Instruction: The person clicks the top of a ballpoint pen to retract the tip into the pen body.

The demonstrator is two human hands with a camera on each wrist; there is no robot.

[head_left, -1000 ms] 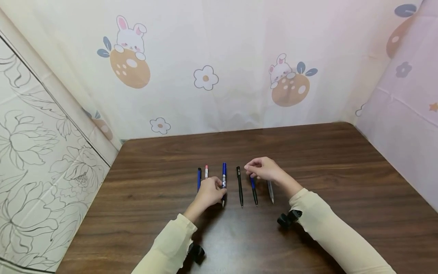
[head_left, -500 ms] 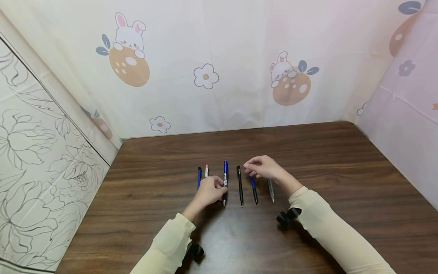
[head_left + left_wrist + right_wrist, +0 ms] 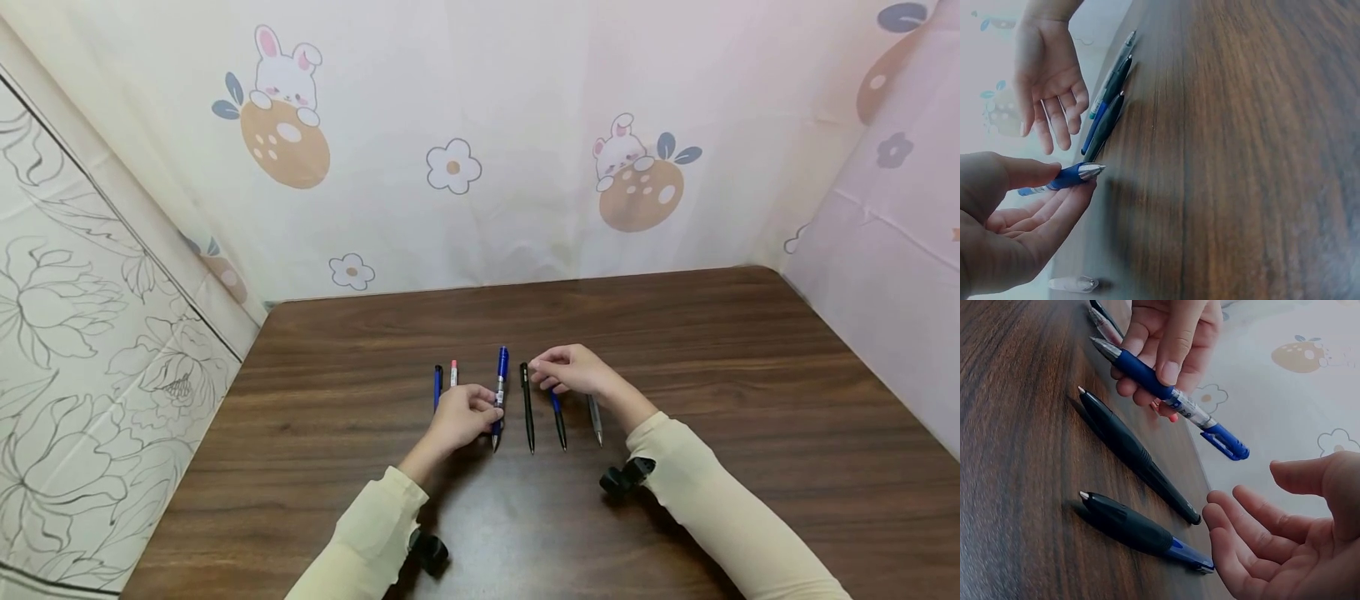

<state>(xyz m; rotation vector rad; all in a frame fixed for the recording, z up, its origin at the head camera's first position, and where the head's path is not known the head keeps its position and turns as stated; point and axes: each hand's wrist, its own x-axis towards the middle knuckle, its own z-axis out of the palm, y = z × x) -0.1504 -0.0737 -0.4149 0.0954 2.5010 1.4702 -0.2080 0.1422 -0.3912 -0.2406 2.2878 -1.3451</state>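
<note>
My left hand (image 3: 461, 417) pinches a blue pen (image 3: 501, 383) between thumb and fingers, its silver tip towards me. In the right wrist view that pen (image 3: 1154, 381) is tilted up off the table, showing a clear middle and blue clip. My right hand (image 3: 573, 369) hovers just right of it with fingers loosely bent and nothing between them, over the upper ends of a black pen (image 3: 528, 417) and a black-and-blue pen (image 3: 558, 423). A clear grey pen (image 3: 595, 421) lies beyond, partly behind the right hand.
On the left lie a blue pen with a dark end (image 3: 437, 387) and a pen with a pink end (image 3: 453, 373), both partly covered by the left hand. The brown wooden table (image 3: 337, 350) ends at a patterned curtain (image 3: 525, 233) behind.
My left hand has lifted the blue pen and shifted it slightly right, its upper end now leaning rightwards. The right hand has edged a little left towards it.
</note>
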